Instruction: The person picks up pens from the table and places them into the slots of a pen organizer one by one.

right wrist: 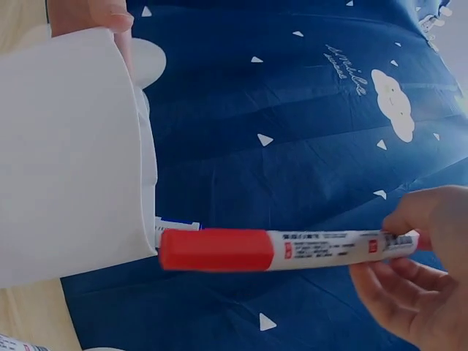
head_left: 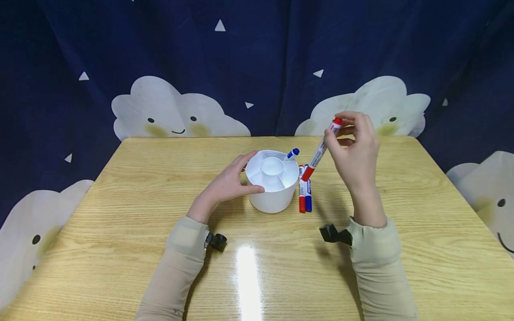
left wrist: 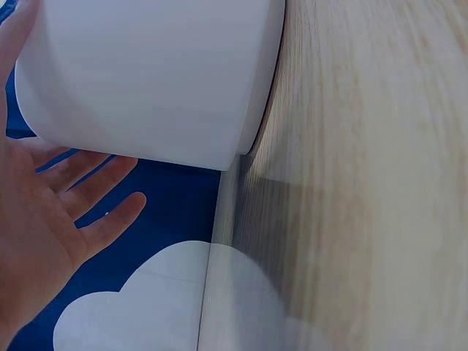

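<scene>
A white round pen holder with several compartments round a central cup stands on the table. My left hand holds it from the left side, thumb along the near rim and fingers at the far side. One blue-capped marker leans in a right-hand compartment. In my right hand, fingertips and thumb pinch a red marker near its upper end. This marker hangs tilted, its red cap down and just right of the holder. In the right wrist view it passes in front of the blue-capped marker.
Beside the holder's right wall, another red marker and a blue marker lie side by side on the wooden table. Behind the table's far edge hangs a dark blue curtain with white clouds and triangles.
</scene>
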`<state>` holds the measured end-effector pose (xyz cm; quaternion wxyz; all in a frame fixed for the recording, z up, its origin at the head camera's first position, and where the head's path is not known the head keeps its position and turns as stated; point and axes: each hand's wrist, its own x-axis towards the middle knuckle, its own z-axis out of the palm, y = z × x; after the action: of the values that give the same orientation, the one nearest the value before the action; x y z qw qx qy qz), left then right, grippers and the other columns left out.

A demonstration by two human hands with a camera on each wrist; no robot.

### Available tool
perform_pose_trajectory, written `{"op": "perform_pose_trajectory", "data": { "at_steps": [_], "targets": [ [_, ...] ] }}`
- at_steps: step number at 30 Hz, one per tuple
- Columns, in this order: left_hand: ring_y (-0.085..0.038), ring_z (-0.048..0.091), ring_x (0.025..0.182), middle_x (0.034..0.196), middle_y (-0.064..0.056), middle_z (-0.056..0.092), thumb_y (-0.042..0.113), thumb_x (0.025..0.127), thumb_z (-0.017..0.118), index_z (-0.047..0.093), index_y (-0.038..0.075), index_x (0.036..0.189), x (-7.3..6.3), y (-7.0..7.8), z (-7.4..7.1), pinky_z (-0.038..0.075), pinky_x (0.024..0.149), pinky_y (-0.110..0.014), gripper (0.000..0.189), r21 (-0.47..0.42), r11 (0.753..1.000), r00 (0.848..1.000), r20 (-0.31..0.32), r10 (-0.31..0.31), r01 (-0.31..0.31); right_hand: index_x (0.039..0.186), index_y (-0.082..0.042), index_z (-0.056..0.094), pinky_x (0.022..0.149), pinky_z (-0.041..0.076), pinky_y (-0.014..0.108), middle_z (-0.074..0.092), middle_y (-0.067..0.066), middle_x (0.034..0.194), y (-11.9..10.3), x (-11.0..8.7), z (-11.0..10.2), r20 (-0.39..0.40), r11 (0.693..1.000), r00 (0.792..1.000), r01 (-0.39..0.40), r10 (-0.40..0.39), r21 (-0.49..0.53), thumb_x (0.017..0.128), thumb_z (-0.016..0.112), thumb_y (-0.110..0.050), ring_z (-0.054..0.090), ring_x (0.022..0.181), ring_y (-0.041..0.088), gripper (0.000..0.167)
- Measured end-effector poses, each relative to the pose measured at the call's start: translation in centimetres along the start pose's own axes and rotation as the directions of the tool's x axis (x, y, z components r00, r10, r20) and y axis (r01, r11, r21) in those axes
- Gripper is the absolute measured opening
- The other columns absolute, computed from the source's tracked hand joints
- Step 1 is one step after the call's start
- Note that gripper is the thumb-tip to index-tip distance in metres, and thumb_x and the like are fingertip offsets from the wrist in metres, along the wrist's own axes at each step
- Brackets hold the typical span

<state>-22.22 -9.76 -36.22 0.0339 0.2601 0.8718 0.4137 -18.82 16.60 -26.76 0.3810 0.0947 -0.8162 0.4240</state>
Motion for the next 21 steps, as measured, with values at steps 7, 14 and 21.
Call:
{"op": "perform_pose_trajectory", "data": {
  "at_steps": [7,14,21],
  "targets": [
    [-0.017,0.041,0.121,0.137,0.002,0.037,0.053,0.066,0.074,0.021,0.025,0.145,0.0,-0.1,0.0,0.035,0.102,-0.041,0.099,0.007,1.0,1.0,-0.002,-0.001,0.001,0.107,0.0,0.057,0.063,0.048,0.01,0.054,-0.004,0.092,0.2,0.1,0.2,-0.087,0.997,0.996,0.012,-0.005,0.079,0.081,0.063,-0.008,0.057,0.076,0.003,0.028],
    [-0.017,0.04,0.122,0.139,0.002,0.036,0.053,0.067,0.074,0.021,0.026,0.145,0.0,-0.2,0.1,0.034,0.102,-0.041,0.098,0.007,1.0,1.0,-0.004,0.0,0.0,0.106,0.0,0.058,0.063,0.048,0.01,0.057,0.006,0.094,0.4,0.0,0.8,-0.03,0.995,1.0,0.004,-0.001,0.096,0.08,0.065,-0.008,0.056,0.077,0.003,0.027],
    [-0.016,0.04,0.122,0.139,0.002,0.035,0.052,0.067,0.074,0.021,0.025,0.145,0.0,-0.1,0.0,0.034,0.103,-0.041,0.098,0.007,1.0,1.0,-0.003,-0.001,0.001,0.102,0.002,0.057,0.061,0.048,0.009,0.058,0.007,0.09,0.6,-0.1,1.2,0.024,0.995,1.0,0.015,-0.018,0.1,0.081,0.066,-0.009,0.056,0.076,0.003,0.025]
  ]
}}
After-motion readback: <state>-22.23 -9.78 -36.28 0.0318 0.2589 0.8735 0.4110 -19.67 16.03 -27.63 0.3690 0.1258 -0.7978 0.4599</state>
